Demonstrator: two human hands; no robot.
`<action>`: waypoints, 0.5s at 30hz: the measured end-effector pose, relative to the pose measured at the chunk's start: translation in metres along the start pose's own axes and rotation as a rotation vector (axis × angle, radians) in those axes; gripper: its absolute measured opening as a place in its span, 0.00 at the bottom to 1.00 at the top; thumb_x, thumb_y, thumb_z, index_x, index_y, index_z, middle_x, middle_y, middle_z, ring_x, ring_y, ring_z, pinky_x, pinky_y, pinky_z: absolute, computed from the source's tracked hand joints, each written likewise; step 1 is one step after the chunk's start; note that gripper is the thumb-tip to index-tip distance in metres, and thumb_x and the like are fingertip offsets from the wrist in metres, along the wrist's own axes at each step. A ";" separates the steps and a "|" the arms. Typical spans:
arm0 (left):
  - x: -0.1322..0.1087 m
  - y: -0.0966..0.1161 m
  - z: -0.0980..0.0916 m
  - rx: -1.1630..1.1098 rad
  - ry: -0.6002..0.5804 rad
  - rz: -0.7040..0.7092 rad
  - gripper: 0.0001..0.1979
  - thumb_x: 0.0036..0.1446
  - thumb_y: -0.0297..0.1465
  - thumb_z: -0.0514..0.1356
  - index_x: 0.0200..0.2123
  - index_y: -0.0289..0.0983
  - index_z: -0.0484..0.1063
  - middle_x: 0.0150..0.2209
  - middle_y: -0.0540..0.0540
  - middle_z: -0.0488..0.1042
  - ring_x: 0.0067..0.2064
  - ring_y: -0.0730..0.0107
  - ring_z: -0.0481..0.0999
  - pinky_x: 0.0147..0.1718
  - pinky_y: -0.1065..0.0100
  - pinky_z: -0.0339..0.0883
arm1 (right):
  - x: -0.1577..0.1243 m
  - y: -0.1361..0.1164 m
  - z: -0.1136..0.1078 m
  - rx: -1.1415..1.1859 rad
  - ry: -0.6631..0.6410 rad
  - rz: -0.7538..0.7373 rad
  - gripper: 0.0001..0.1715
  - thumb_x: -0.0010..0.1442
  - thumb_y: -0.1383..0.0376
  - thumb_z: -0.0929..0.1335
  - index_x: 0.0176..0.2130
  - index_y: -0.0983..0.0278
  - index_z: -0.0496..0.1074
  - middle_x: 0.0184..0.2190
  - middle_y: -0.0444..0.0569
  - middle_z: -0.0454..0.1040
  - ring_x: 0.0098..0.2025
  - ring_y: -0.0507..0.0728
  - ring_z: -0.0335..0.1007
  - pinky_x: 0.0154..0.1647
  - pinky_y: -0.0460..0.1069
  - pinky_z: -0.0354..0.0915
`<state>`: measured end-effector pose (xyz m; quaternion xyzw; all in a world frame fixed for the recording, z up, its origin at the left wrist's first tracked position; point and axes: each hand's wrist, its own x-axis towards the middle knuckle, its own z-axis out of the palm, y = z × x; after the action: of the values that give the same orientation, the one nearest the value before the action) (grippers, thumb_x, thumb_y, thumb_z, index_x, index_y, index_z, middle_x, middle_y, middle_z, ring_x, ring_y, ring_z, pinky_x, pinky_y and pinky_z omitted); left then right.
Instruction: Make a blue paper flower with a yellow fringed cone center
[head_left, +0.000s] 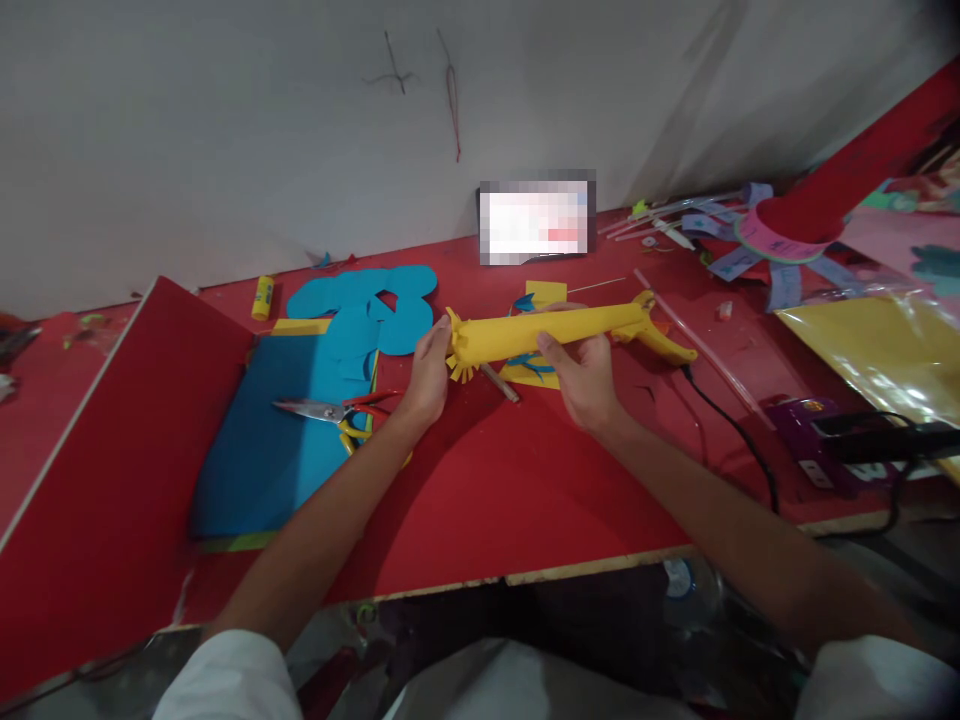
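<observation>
Held crosswise over the red table is a yellow paper tube [517,336], its left end cut into a flared fringe. My left hand [430,378] pinches that fringed end. Nearer the tube's other end, my right hand [589,378] grips it from below with the thumb on its near side. Partly behind the tube's right end lies a yellow glue gun [666,345] with a black cord. Yellow and blue paper scraps [541,374] show under the tube. Scissors [319,410] with red and yellow handles lie left of my left hand, on blue paper sheets [251,440].
Blue scalloped paper cutouts [352,300] and a yellow glue stick [263,298] lie at the back left. A red board [112,450] stands at the left. A blurred-out screen [536,218] leans on the wall. At right are a purple box [806,440] and yellow plastic-wrapped sheets [877,345].
</observation>
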<state>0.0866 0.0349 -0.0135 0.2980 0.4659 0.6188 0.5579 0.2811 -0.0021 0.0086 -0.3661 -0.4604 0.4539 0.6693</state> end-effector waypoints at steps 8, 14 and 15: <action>-0.002 0.003 -0.001 0.135 -0.208 0.158 0.20 0.59 0.49 0.74 0.32 0.39 0.77 0.31 0.51 0.73 0.32 0.73 0.72 0.31 0.73 0.67 | -0.001 0.002 0.001 0.026 -0.004 0.011 0.32 0.56 0.43 0.81 0.52 0.53 0.74 0.49 0.49 0.82 0.56 0.62 0.80 0.60 0.60 0.77; 0.001 0.002 -0.002 -0.013 -0.027 0.043 0.16 0.57 0.43 0.74 0.38 0.39 0.78 0.39 0.48 0.81 0.44 0.65 0.82 0.42 0.70 0.75 | 0.003 0.011 -0.008 0.071 0.091 0.079 0.31 0.55 0.48 0.82 0.53 0.53 0.74 0.47 0.46 0.82 0.51 0.60 0.80 0.56 0.57 0.78; 0.001 0.002 -0.001 -0.021 -0.047 0.031 0.16 0.56 0.44 0.74 0.38 0.39 0.77 0.39 0.48 0.82 0.45 0.63 0.83 0.42 0.68 0.76 | 0.004 0.010 -0.008 0.080 0.088 0.087 0.31 0.56 0.47 0.82 0.52 0.53 0.74 0.46 0.46 0.82 0.52 0.60 0.80 0.56 0.58 0.78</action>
<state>0.0844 0.0356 -0.0126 0.3137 0.4414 0.6249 0.5623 0.2868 0.0040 -0.0023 -0.3781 -0.3957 0.4842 0.6827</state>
